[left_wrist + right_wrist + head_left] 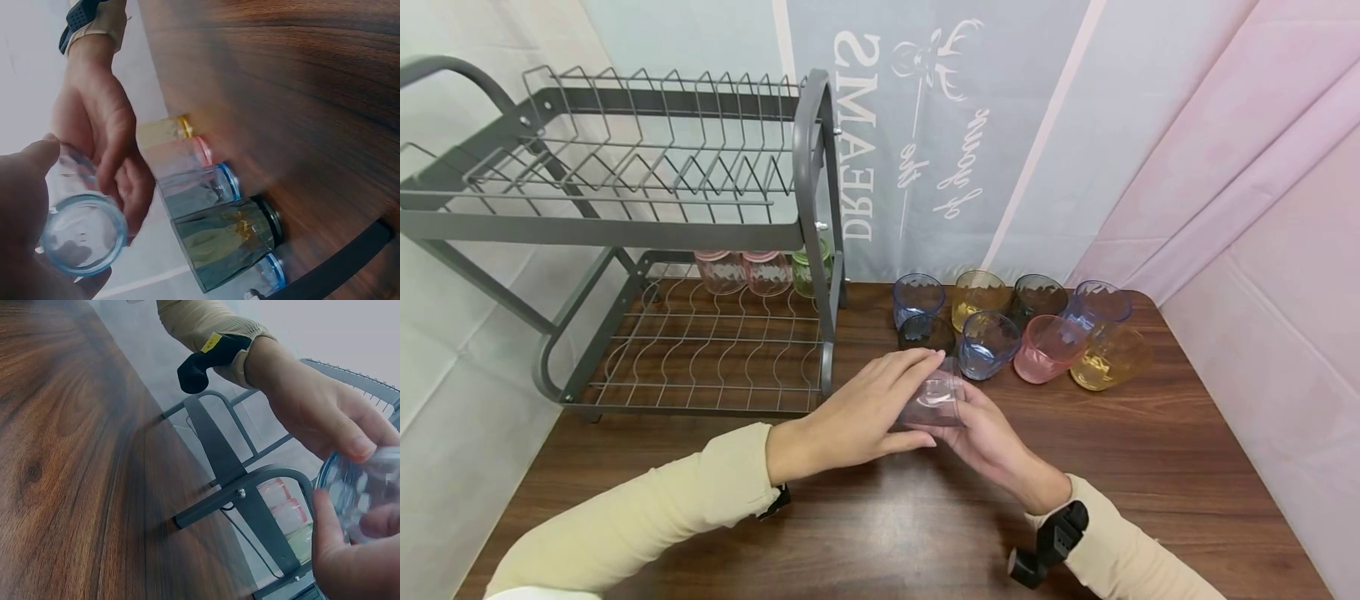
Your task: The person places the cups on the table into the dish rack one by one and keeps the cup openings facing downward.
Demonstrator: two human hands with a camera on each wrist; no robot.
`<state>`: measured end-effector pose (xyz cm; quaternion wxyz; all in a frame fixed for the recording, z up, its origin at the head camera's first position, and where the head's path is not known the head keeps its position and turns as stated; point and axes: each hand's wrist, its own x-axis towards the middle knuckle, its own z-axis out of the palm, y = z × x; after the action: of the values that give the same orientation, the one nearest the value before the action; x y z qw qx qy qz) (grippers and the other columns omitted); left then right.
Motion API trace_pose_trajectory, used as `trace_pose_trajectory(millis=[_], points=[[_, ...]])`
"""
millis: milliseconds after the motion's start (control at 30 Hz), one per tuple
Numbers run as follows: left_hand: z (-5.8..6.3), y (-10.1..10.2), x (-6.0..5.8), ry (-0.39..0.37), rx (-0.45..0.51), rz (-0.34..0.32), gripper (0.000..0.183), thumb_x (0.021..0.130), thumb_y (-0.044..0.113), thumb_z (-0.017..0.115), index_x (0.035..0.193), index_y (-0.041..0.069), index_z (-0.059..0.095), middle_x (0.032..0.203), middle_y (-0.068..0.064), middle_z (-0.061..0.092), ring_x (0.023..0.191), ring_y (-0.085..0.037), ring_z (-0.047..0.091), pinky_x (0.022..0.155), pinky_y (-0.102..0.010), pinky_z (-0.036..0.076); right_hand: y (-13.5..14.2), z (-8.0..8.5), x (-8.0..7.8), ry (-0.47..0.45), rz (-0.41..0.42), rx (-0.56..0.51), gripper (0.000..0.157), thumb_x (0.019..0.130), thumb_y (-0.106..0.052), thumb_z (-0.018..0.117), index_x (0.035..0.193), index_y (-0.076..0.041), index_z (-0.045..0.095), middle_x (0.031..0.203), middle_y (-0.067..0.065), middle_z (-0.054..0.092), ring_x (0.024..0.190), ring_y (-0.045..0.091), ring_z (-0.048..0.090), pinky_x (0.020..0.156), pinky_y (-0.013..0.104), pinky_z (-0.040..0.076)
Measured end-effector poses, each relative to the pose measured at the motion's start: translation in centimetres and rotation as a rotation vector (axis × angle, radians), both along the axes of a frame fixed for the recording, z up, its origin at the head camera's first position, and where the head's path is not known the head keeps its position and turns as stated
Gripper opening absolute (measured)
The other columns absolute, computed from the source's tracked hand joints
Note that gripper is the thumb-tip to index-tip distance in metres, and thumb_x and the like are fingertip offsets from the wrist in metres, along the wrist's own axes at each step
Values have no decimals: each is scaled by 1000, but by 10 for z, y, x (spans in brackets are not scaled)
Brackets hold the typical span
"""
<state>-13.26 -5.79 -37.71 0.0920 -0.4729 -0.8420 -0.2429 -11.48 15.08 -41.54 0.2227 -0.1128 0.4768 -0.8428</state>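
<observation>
A clear drinking glass (931, 402) lies tilted between both hands above the table, in front of the rack. From the left, my left hand (859, 408) holds it between the thumb and long, nearly straight fingers. My right hand (987, 433) grips it from the right with fingers curled round its side. In the left wrist view the round base of the glass (84, 234) faces the camera, between the left thumb (40, 153) and fingers. In the right wrist view the left hand (325, 409) touches the glass (362, 487) from above, and the right thumb (326, 522) lies along it.
Two rows of coloured glasses stand behind the hands, among them a dark glass (927, 332), a blue glass (989, 346), a pink glass (1047, 350) and a yellow glass (1101, 362). At left is a two-tier grey dish rack (700, 233); several pink and green jars (767, 273) sit on its lower tier.
</observation>
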Motion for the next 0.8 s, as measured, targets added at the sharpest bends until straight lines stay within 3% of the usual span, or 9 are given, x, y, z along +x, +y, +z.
trace_pose_trajectory(millis=[133, 367, 800], points=[[-3, 0, 1, 24, -16, 3, 95, 90, 41, 78, 158, -1, 25, 155, -19, 39, 143, -30, 39, 119, -42, 32, 3, -4, 0, 46, 65, -23, 34, 104, 2, 40, 135, -9, 49, 126, 1, 65, 116, 15, 64, 99, 31, 52], [-6, 0, 1, 47, -10, 6, 91, 92, 34, 78, 157, -2, 26, 152, -21, 39, 139, -30, 43, 117, -40, 36, 7, -5, 1, 81, 103, 10, 28, 107, -4, 38, 131, -10, 51, 124, 2, 65, 114, 14, 63, 97, 28, 52], [-3, -3, 0, -25, 44, -14, 93, 91, 32, 79, 159, 1, 24, 151, -17, 40, 133, -27, 49, 114, -39, 39, 10, -10, -3, 65, 112, 23, 34, 110, -10, 36, 127, -21, 64, 121, -2, 70, 113, 12, 65, 95, 29, 53]])
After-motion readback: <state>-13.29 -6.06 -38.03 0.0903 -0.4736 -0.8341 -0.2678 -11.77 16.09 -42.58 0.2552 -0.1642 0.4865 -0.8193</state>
